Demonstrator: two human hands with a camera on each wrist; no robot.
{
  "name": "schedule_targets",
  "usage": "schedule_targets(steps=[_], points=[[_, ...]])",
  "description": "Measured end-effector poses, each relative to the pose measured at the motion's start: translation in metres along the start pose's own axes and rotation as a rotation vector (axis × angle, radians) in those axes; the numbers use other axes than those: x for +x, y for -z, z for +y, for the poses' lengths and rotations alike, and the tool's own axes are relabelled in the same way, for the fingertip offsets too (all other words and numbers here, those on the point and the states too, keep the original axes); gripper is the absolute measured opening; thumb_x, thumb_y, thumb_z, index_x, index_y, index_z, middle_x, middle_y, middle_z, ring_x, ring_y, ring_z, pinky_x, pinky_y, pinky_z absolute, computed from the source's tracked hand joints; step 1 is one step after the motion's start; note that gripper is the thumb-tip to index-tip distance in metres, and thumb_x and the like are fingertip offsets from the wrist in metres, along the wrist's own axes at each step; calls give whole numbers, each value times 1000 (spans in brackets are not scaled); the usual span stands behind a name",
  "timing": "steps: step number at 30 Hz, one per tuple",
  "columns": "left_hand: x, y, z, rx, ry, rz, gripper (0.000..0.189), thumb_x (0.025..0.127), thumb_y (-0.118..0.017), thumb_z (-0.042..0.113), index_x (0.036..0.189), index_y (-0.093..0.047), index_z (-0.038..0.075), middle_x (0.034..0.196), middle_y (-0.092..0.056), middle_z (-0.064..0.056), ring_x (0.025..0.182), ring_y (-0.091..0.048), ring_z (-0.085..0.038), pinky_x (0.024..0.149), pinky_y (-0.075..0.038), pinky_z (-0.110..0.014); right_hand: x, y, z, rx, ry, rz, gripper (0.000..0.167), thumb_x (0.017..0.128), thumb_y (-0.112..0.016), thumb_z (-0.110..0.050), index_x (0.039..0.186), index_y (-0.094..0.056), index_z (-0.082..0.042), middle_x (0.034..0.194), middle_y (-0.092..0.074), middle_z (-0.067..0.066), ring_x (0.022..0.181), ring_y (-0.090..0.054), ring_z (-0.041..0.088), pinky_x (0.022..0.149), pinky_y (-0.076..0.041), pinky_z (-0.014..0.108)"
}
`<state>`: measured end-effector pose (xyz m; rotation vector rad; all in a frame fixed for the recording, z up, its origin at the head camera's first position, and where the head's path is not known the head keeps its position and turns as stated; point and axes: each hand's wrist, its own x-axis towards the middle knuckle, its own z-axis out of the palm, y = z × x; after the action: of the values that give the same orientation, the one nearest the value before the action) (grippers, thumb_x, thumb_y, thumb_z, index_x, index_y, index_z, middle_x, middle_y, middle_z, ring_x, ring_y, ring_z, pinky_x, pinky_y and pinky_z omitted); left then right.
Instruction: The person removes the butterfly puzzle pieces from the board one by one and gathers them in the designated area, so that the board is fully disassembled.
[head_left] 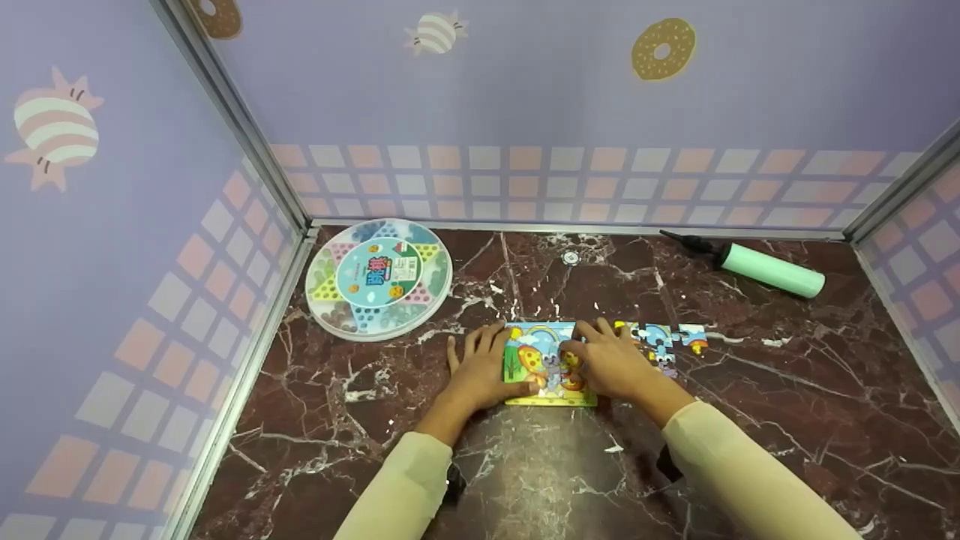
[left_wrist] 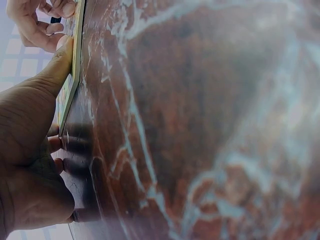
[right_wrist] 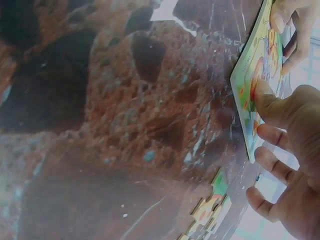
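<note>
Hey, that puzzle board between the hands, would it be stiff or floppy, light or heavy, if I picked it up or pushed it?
The puzzle board is probably stiff, since its edges look straight. It seems thin, so likely light for its size. Pushed, it may slide readily, as the tabletop looks glossy.

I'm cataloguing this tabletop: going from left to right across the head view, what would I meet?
Round star-patterned game board → left hand → picture puzzle → right hand → loose puzzle pieces → pale green pump with a black nozzle.
</note>
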<state>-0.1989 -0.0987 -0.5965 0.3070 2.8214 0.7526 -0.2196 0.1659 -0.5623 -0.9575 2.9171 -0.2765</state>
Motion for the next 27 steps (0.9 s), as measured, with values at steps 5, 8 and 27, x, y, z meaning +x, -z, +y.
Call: schedule_targets(steps=[5,8,27], points=[[0,0,1,15,3,-4,119,82,-84,76,174,-34,19,183,-28,-4,169,-20,-37,133,2,-79,1,0,-2,-8,-18,-23,42,93,-88,-22,133,-75,-25,132,-61,11,124,-56,42,102,-46,89],[-1,2,3,31,3,-3,118,83,-84,76,173,-35,18,182,-30,-5,168,-22,-38,132,-2,-80,1,1,-3,-6,-20,-30,44,92,-89,-21,133,-74,-27,133,-61,10,123,-56,41,102,-47,88],[-4,7,8,53,25,-20,116,84,-83,75,174,-34,21,183,-27,-2,170,-21,-35,134,-2,-78,6,-1,-3,42,-6,-16,49,82,-89,-11,124,-68,-23,130,-61,13,116,-57,43,92,-57,74]])
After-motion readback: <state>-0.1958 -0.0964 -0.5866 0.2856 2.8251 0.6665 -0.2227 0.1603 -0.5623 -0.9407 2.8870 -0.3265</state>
